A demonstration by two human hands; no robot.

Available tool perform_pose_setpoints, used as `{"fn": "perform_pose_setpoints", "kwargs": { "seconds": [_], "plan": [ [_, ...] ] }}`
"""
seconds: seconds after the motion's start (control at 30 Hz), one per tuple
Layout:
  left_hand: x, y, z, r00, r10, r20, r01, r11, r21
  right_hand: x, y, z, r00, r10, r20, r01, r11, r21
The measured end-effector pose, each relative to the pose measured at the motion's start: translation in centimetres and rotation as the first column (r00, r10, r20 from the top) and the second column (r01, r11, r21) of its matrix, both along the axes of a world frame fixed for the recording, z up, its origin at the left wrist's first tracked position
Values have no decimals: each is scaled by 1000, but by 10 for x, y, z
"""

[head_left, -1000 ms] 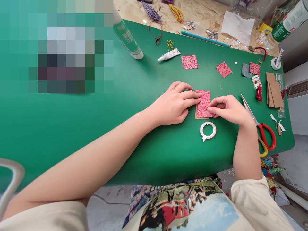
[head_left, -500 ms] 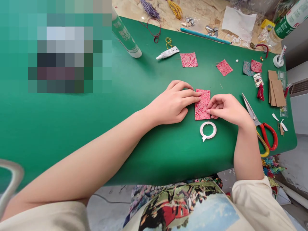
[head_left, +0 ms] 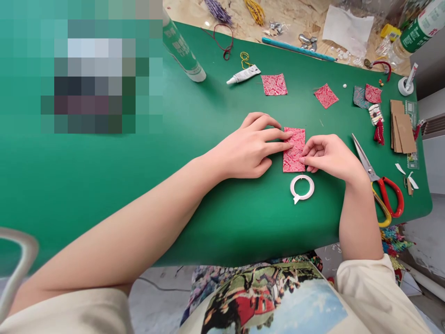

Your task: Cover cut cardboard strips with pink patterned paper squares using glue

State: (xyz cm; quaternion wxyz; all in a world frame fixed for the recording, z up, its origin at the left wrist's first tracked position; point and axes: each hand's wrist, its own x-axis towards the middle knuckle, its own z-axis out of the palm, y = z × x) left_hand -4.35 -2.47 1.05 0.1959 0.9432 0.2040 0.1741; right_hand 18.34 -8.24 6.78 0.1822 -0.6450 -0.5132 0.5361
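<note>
A red patterned cloth rectangle [head_left: 294, 150] lies flat on the green table mat. My left hand [head_left: 251, 147] rests with its fingers spread, two fingertips on the cloth's left part. At the cloth's right edge, my right hand [head_left: 327, 155] is closed in a pinch, thumb and forefinger on the edge. A roll of white tape [head_left: 302, 188] with a loose end lies just below the cloth. To the right of my right hand are scissors [head_left: 373, 178] with red and yellow handles, blades slightly apart.
Beyond the hands lie a white glue tube [head_left: 244, 74], red cloth squares [head_left: 274, 85] and a blue pencil [head_left: 299, 49]. A green-and-white bottle [head_left: 184, 51] stands at the back left. Brown card pieces [head_left: 403, 127] lie at the right.
The whole view has shifted slightly. Both hands stay in the same places on the cloth.
</note>
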Motion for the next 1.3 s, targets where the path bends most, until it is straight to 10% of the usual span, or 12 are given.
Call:
{"fn": "perform_pose_setpoints", "kwargs": {
  "seconds": [1.1, 1.3],
  "plan": [
    [-4, 3, 7, 993, -72, -90, 74, 997, 23, -1, 0, 0, 998, 11, 55, -12, 1000, 18],
    [-3, 3, 6, 994, -70, -84, 72, 997, 28, 4, 2, -2, 991, -34, 132, 9, 982, 187]
  ]
}}
